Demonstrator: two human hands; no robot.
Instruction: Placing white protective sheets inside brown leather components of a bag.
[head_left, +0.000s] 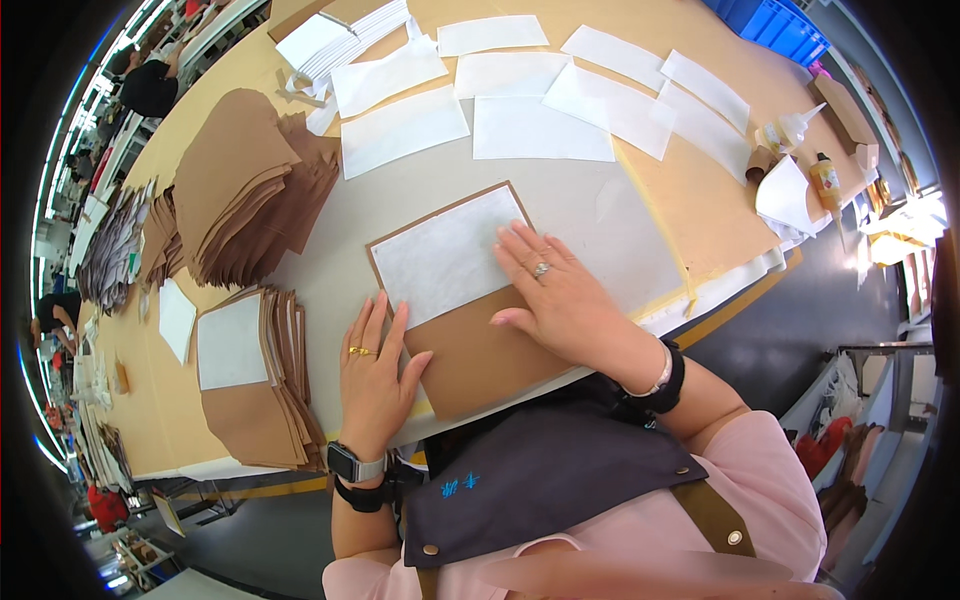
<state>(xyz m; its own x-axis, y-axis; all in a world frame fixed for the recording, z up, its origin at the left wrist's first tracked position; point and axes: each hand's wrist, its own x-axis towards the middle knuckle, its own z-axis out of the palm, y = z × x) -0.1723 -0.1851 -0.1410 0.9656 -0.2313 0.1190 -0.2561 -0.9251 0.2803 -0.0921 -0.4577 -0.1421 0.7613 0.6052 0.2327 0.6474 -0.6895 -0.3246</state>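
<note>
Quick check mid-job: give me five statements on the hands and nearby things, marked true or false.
1. The right hand is partly over the white sheet. True.
2. That sheet covers the whole brown panel. False: the panel's near part is bare.
3. The left hand grips a bottle. False: it holds nothing, at the panel's left edge.
4. A stack of brown pieces lies left of that hand. True.
5. The blue crate is lower left. False: upper right.

Head-worn fisheye, looking down over table (715,225); rim seemingly blurred.
</note>
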